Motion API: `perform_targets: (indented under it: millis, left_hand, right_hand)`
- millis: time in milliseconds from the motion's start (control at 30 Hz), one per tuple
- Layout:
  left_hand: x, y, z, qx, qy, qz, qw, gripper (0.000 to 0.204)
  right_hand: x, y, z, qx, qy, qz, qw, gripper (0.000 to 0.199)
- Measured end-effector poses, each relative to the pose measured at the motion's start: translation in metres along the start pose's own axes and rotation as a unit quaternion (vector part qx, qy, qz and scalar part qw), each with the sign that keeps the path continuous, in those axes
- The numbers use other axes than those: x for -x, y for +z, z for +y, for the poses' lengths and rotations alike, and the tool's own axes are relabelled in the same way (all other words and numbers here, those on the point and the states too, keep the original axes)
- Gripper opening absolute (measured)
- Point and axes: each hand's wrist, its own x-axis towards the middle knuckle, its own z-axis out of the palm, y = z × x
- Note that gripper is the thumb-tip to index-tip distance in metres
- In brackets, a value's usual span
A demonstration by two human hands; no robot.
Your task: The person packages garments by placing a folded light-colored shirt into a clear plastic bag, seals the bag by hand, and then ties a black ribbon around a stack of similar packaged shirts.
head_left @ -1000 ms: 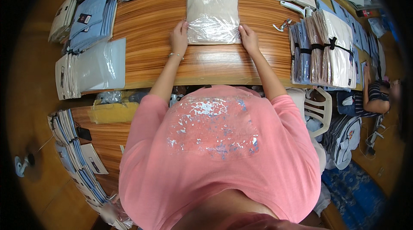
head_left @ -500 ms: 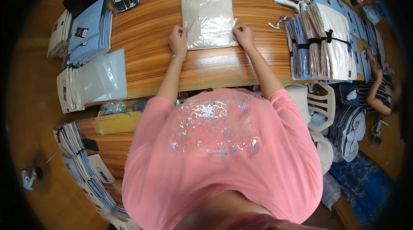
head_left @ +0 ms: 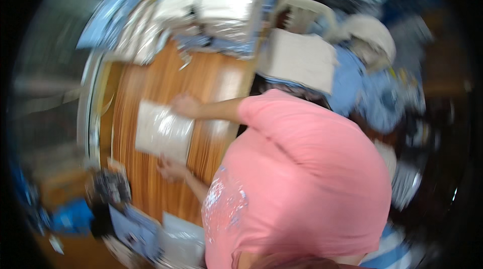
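A folded off-white garment in a clear, shiny plastic bag lies on the wooden table. My right hand is at the bag's upper right corner, its fingers smeared by motion. At the lower edge of the same bag is my left hand, its fingers against or very near the plastic and also blurred. Whether either hand grips the bag cannot be made out.
Bagged white garments and blue folded ones are stacked at the table's far end. A pale plastic chair and a pile of off-white cloth stand beside the table. Blue folded garments lie near the lower edge.
The whole view has swung round, so the table now runs up the left side and the right-hand stacks appear at the top. Both hands remain at the bagged garment's edges.
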Motion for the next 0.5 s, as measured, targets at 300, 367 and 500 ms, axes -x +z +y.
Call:
perform_targets:
  millis: [300,367,500]
  left_hand:
    - [0.022,0.004,0.002,-0.060,0.039,-0.077,0.994,0.047]
    - [0.021,0.005,-0.003,-0.042,0.056,-0.079,0.994,0.046]
    - [0.014,0.006,-0.002,-0.013,0.088,-0.086,0.992,0.046]
  right_hand:
    - [0.025,-0.021,0.015,-0.007,0.030,-0.106,0.994,0.038]
    - [0.025,-0.013,0.013,-0.016,0.014,-0.082,0.996,0.043]
    - [0.027,-0.011,0.014,-0.039,0.027,-0.078,0.996,0.050]
